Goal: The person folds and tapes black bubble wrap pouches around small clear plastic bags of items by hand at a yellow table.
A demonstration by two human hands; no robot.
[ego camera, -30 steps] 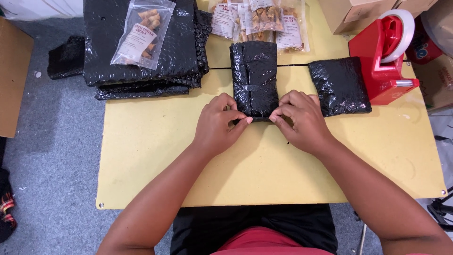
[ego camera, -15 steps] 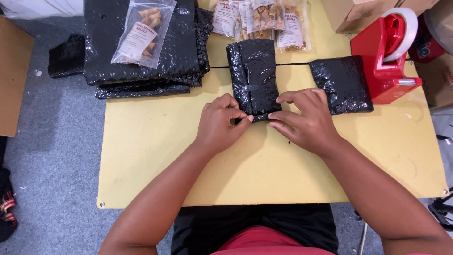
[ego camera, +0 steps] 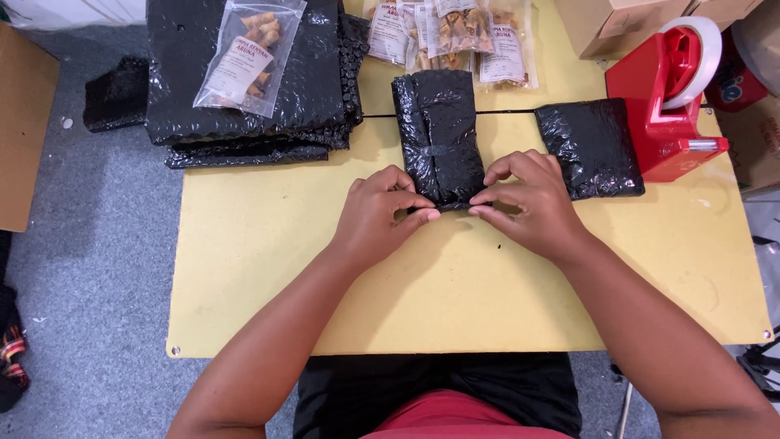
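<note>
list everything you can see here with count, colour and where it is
wrapped parcel: 1, black bubble wrap, table centre, near end pinched by both hands
finished parcel: 1, black, right of the first, beside the dispenser
bubble wrap stack: 1 pile, black, far left of the table
snack pouch: 1, clear with brown pieces, on top of the stack
snack pouches: several, clear, far edge of the table; exact count unclear
tape dispenser: 1, red, with a pale tape roll, far right
cardboard boxes: at least 2, brown, top right
table: 1, yellow top
floor: grey
left hand: on the parcel's near left corner
right hand: on its near right corner
</note>
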